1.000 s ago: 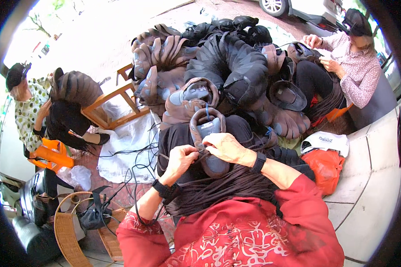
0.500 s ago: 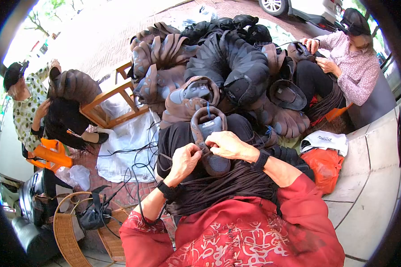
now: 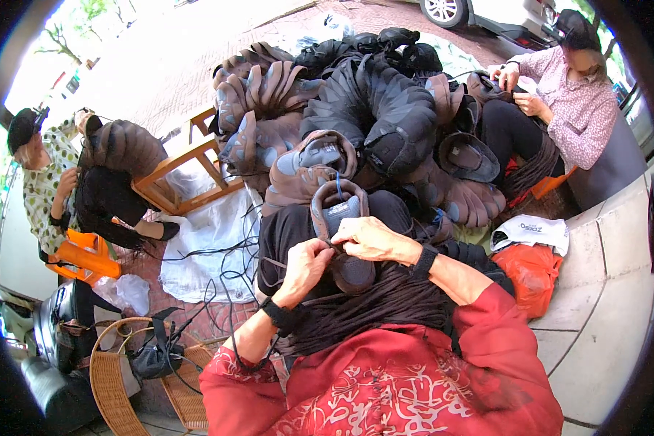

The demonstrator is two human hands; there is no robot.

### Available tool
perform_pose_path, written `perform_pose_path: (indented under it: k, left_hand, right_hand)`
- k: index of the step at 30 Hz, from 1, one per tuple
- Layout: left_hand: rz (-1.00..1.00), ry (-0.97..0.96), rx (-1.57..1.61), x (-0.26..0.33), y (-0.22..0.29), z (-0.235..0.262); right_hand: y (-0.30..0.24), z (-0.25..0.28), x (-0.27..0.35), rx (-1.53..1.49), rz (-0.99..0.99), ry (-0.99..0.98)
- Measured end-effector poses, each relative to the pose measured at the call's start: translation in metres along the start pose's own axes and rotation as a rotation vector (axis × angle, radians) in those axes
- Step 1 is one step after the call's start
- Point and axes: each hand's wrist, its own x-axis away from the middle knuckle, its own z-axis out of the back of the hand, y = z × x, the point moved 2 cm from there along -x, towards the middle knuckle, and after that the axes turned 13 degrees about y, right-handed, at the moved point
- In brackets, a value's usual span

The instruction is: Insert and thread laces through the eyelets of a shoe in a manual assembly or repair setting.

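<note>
A brown-and-grey shoe upper [image 3: 333,193] lies across my knees, its collar away from me and its dark rounded toe [image 3: 354,273] toward me. My left hand [image 3: 307,267] is closed in a pinch at the upper's left edge, with a dark shoelace [image 3: 270,263] trailing from it. Across the lacing area reaches my right hand [image 3: 373,240], its thumb and fingers pinched on the upper close to my left fingertips. What lies between the fingertips is mostly hidden. A thick bundle of dark brown shoelaces [image 3: 374,304] rests over my lap.
Beyond my knees rise nested stacks of black shoe uppers [image 3: 370,102] and brown ones [image 3: 265,91]. Co-workers sit at left [image 3: 51,174] and right [image 3: 581,109], handling uppers. Left are a wooden stool [image 3: 196,163], cables [image 3: 221,280] and a wicker chair [image 3: 112,389]; right, a red bag [image 3: 527,276].
My left hand has shifted slightly right, closer to my right fingertips at the upper. The upper's toe has tilted slightly. At left, the co-worker's lower hand has risen a little.
</note>
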Motion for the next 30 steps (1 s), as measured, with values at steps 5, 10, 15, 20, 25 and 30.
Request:
perform_pose_path:
  k: [5, 10, 15, 20, 25, 30]
  left_hand:
    - [0.257, -0.066, 0.361, -0.006, -0.013, 0.0]
    - [-0.25, 0.127, -0.096, 0.004, 0.007, 0.002]
    - [-0.649, -0.069, -0.191, -0.005, 0.018, 0.007]
    - [-0.559, -0.214, -0.351, -0.005, 0.018, 0.016]
    - [-0.694, -0.186, -0.162, -0.006, 0.022, 0.01]
    - [-0.571, -0.159, -0.099, 0.0, 0.014, 0.022]
  right_hand:
    - [0.003, -0.013, -0.006, 0.085, 0.101, 0.048]
    - [0.003, -0.016, -0.001, 0.135, 0.111, 0.054]
    - [-0.001, -0.009, -0.001, 0.082, 0.101, 0.053]
    - [-0.034, 0.051, -0.022, 0.753, 0.343, 0.304]
    - [0.096, 0.225, 0.023, 1.115, -0.087, 0.934]
    - [0.05, 0.133, -0.007, 1.027, 0.154, 0.644]
